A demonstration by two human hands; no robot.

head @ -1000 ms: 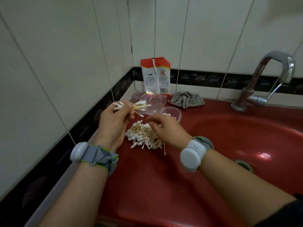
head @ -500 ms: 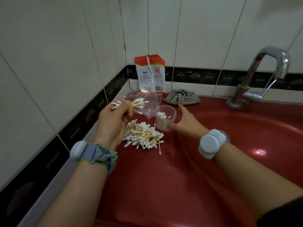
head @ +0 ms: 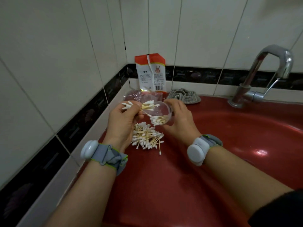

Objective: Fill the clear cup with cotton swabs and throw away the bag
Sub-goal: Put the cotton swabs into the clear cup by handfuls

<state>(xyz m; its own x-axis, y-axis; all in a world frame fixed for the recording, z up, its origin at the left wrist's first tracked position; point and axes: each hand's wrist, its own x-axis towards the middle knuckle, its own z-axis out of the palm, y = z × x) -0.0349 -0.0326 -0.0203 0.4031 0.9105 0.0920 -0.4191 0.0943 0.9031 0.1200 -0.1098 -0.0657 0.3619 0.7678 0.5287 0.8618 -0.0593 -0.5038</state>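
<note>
Few of the cotton swabs had been loaded so far: a small cluster (head: pixel 158 120) was seen lying inside the clear cup (head: pixel 161 114), which was held tipped on its side, mouth toward the left, just above the loose pile (head: pixel 146 138). The cup was gripped by the right hand (head: pixel 179 119), fingers curled round its base and wall. A small bunch of swabs (head: pixel 144 106) was pinched in the left hand (head: pixel 122 120), with its tips brought to the mouth of the cup, apparently about to be slid in. Most of the supply was judged to remain on the red sink surround (head: pixel 155 177), directly below the cup. The emptied clear bag (head: pixel 142 96) was left lying just behind the cup, near the wall, not yet thrown away. So the filling was judged barely begun, with several more handfuls and the disposal of the bag left to do.
</note>
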